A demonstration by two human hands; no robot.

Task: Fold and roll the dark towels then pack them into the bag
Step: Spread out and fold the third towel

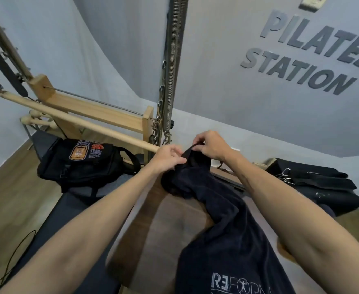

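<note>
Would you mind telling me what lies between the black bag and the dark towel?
In the head view, the left hand and its forearm cross between the bag and the towel.

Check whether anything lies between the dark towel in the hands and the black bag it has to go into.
Nothing visible blocks the way. The left hand and right hand pinch the dark towel at its far end; the black bag lies to the left, with only open mat between.

padded dark platform (72, 211) carries a black bag (78, 164); wooden floor (10, 200) lies left of the platform.
</note>
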